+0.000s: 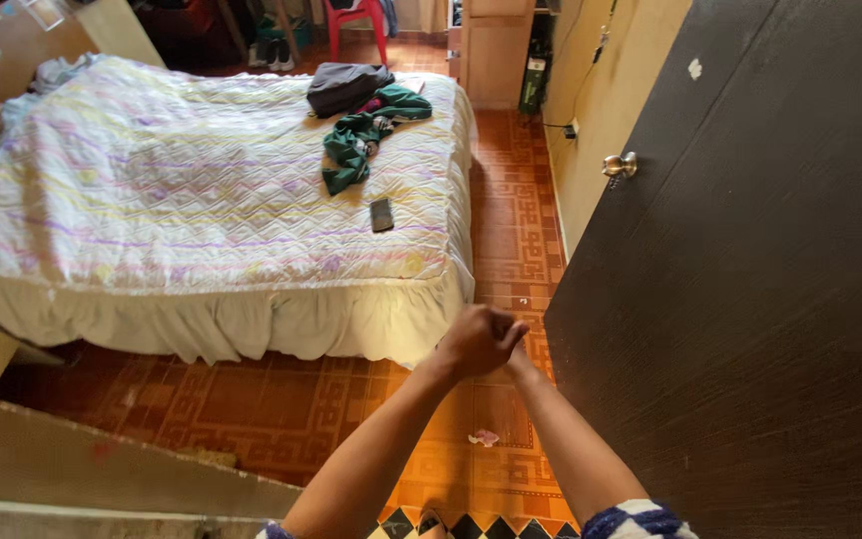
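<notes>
My left hand [476, 341] is curled into a fist in front of me, above the orange patterned floor [281, 409]. My right hand [518, 349] meets it from the right and is mostly hidden behind the left fist, so I cannot see its fingers. Both hands hover just left of the edge of a dark brown door [750, 299], near the foot corner of the bed [202, 200]. I see nothing held in either hand.
The door carries a round metal knob [619, 166]. On the bed's pale quilt lie a green garment [361, 140], a dark grey folded cloth [346, 85] and a small dark flat device [381, 215]. A red chair [356, 20] stands beyond. A small pink scrap [483, 437] lies on the floor.
</notes>
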